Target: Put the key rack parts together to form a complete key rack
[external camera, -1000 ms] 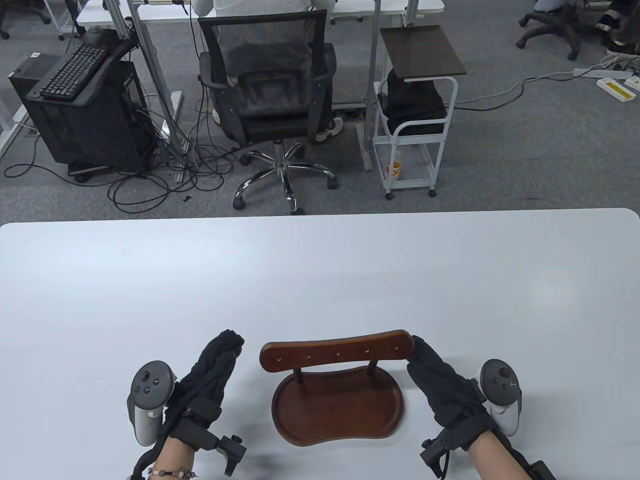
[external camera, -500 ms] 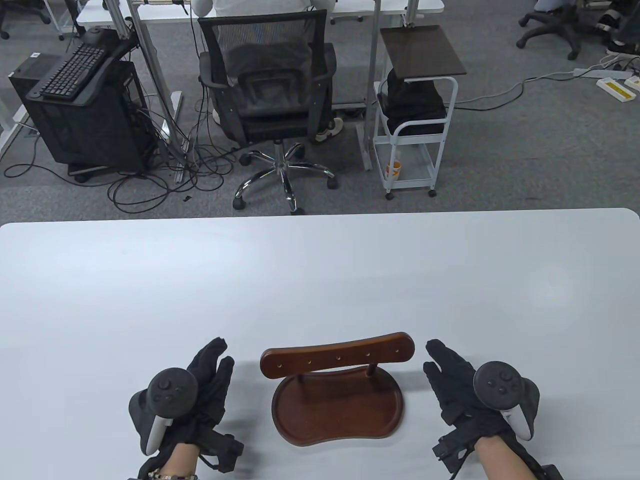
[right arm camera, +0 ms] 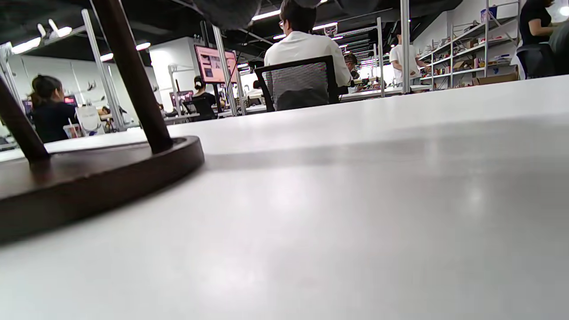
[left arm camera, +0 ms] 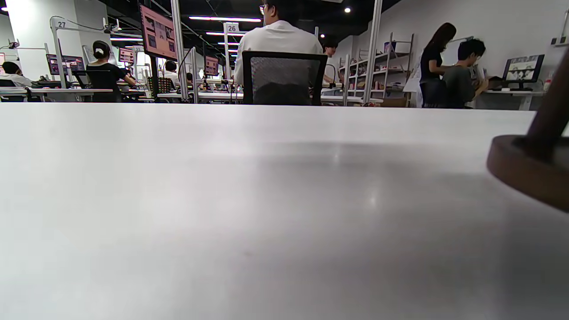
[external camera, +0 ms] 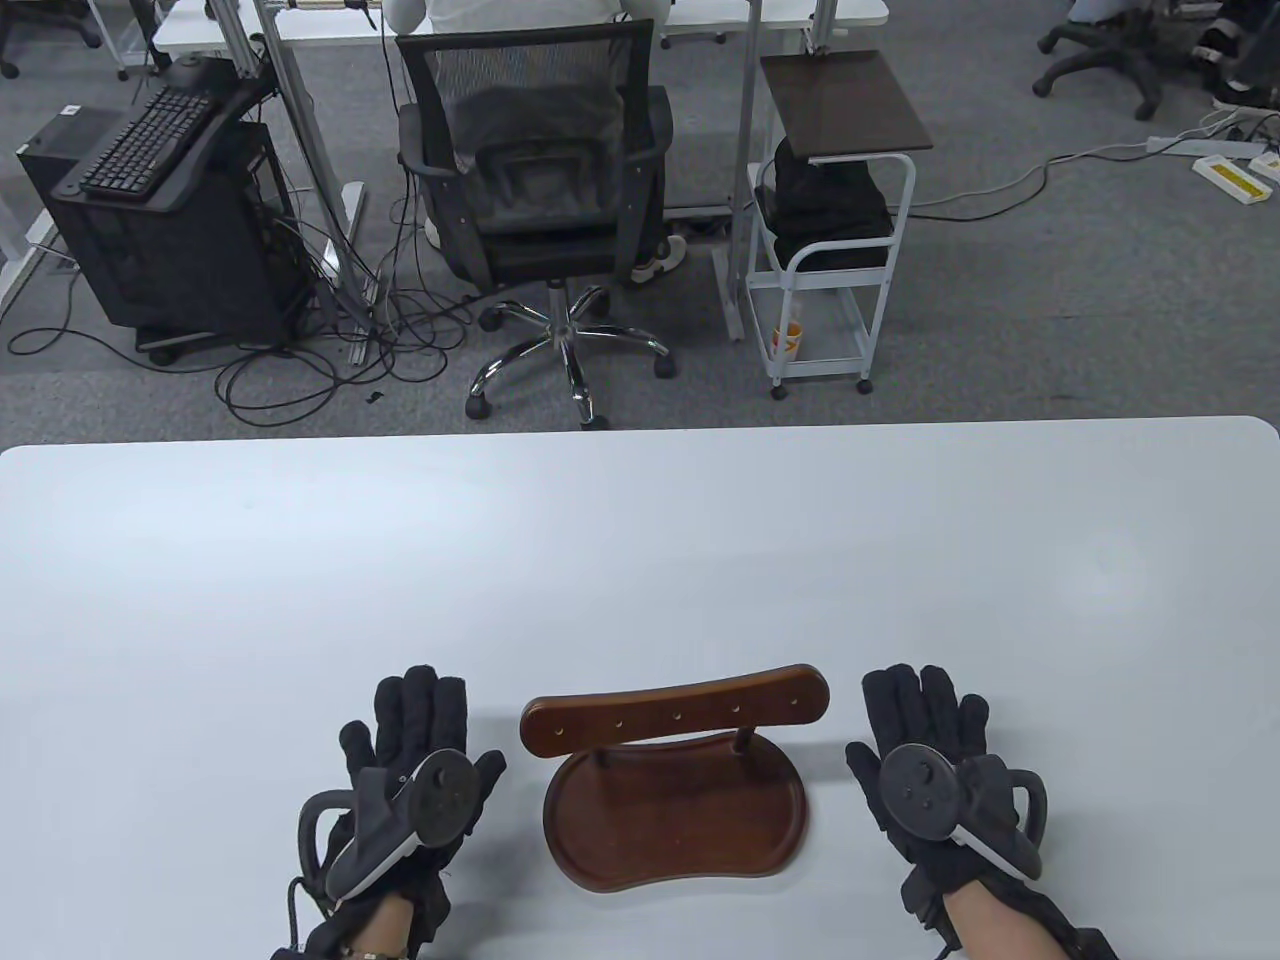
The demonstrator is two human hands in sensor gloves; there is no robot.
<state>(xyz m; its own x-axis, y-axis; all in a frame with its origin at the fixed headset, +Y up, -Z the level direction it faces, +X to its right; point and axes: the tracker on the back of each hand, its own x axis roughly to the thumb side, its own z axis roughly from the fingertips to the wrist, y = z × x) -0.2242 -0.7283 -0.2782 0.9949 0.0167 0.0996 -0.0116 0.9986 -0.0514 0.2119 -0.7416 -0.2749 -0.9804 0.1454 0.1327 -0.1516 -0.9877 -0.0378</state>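
Note:
The dark wooden key rack (external camera: 675, 775) stands on the white table (external camera: 640, 560) near the front edge: a curved top bar (external camera: 675, 708) on two posts above a kidney-shaped base tray (external camera: 675, 820). My left hand (external camera: 415, 735) lies flat, palm down, on the table to the rack's left, apart from it. My right hand (external camera: 925, 725) lies flat, palm down, to the rack's right, apart from it. Both hands hold nothing. The base shows at the right edge of the left wrist view (left arm camera: 529, 171) and at the left of the right wrist view (right arm camera: 89, 178), with a post (right arm camera: 133, 80).
The table's far edge (external camera: 640, 432) borders an office floor with a black swivel chair (external camera: 540, 190) and a white cart (external camera: 835, 220). Nothing else lies on the table besides the rack and my hands.
My right hand let go of the top bar's right end. Both hands drew back from the rack, turned palm down and settled flat on the table. The rack stayed put.

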